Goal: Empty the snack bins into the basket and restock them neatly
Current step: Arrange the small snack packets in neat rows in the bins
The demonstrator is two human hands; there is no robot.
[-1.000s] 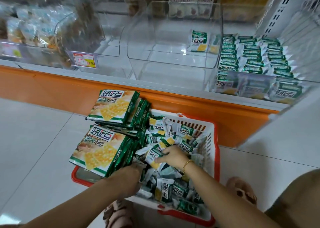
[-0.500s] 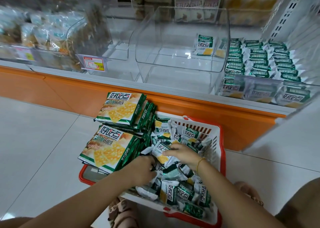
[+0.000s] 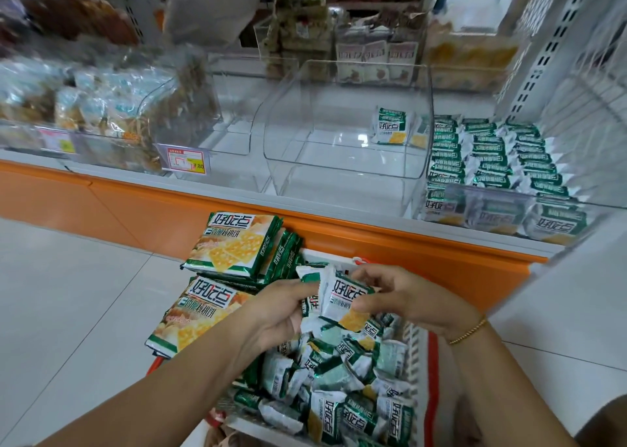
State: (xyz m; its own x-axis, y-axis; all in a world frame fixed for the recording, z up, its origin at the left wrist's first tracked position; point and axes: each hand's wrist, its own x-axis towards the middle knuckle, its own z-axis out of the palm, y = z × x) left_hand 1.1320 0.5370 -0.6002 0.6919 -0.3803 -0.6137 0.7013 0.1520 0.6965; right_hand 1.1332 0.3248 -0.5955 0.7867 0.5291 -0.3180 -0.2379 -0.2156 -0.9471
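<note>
Both hands up out of heap since half-second ago. Large green-and-yellow cracker packs (image 3: 234,243) stacked at left, overhanging. Left hand (image 3: 281,312) curled round bunch of small white-and-green snack packets (image 3: 344,299); right hand (image 3: 410,297) pinches front packet, all above red-and-white plastic basket (image 3: 416,355). Risk: loose bunch slips back; forearm nudge tips big packs onto floor.

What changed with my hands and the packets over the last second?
Both hands rose from the pile in the basket holding small packets: the left hand grips a few, the right hand pinches the front packet. The big cracker packs on the basket, the lone packet in the middle bin and the rows in the right bin stayed put.
</note>
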